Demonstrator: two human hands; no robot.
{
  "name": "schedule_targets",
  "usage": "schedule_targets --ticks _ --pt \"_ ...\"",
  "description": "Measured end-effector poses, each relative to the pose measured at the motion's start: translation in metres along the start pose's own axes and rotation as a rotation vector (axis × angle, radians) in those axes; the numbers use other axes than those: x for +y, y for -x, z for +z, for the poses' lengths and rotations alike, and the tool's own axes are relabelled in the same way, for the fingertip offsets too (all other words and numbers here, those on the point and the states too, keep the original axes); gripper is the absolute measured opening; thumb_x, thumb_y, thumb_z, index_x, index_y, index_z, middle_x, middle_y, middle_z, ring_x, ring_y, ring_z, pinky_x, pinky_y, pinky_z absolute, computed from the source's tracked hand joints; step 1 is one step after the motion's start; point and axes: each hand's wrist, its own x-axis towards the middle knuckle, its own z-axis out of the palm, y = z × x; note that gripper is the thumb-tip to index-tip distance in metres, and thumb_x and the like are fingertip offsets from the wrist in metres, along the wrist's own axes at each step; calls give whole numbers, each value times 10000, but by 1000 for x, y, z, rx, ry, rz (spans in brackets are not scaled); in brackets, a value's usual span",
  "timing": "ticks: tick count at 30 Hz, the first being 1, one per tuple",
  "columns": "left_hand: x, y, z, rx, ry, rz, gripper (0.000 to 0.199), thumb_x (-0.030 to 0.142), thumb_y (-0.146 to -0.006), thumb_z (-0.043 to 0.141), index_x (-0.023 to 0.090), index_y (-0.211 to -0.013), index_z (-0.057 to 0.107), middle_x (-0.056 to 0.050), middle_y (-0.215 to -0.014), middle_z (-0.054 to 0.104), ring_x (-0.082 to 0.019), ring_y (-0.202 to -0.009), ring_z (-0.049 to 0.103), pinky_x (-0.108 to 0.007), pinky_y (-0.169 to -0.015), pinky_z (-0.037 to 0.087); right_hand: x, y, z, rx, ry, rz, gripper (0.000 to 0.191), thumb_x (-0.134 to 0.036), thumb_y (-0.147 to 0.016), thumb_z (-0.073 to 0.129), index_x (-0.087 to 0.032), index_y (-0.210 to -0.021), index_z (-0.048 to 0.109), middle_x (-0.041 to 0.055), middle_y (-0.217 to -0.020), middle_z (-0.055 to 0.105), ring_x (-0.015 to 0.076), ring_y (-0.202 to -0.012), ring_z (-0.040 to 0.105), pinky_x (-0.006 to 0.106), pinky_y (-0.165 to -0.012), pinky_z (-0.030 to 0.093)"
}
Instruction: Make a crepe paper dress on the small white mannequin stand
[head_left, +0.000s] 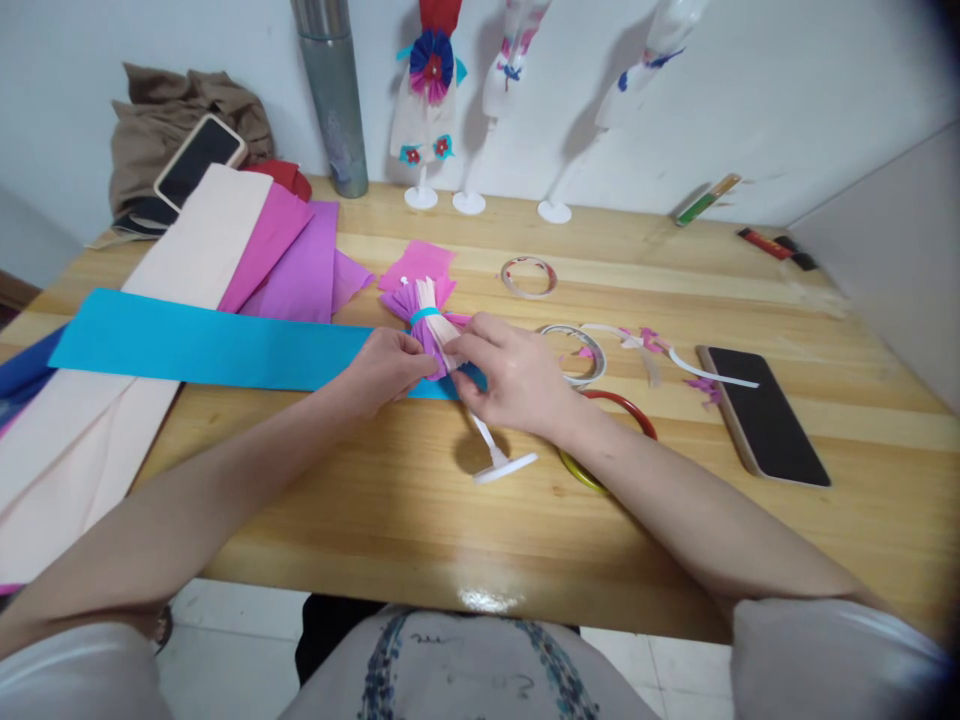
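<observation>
Both hands are at a small gathered dress of purple and white crepe paper (425, 300), tied with a narrow blue band. It lies tilted on a white stand (499, 462) whose round foot tips up toward me. My left hand (390, 368) pinches the lower purple edge of the dress between thumb and fingers. From the right, my right hand (510, 372) closes its fingers on the white side; the fingertips partly hide the paper. Beneath the hands runs a long blue crepe paper strip (225, 345). A pink paper square (417, 264) lies just behind the dress.
White, pink and purple paper sheets (289, 260) are piled left. A flask (334, 110) and several dressed stands (422, 196) line the wall. Tape rolls (529, 262), coloured rings (626, 405), paper scraps (651, 340) and a phone (765, 415) lie right. A utility knife (707, 200) is farther back.
</observation>
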Motion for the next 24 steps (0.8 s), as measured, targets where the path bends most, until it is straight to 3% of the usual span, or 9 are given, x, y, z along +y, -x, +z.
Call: schedule_targets --ticks 6,13,24 --pt "-4 0 -2 -18 -14 41 482 173 -768 691 189 -401 378 50 -323 353 -36 -329 267 -243 -366 128 -1 -3 1 -64 61 19 175 -149 -853 531 -159 -945 679 108 -924 654 207 -767 558 308 -594 313" --pt "-4 0 0 0 -5 19 461 132 -737 666 193 -387 373 45 -326 361 -37 -334 272 -243 -369 143 1 2 5 -5 98 32 240 -203 -960 482 -166 -847 691 99 -857 650 191 -731 547 312 -617 352" --pt "-1 3 1 19 -26 31 451 145 -742 670 200 -407 373 55 -348 357 -44 -363 276 -246 -393 164 -3 3 8 118 128 64 237 -214 -967 511 -162 -808 678 86 -786 656 184 -687 566 314 -579 341"
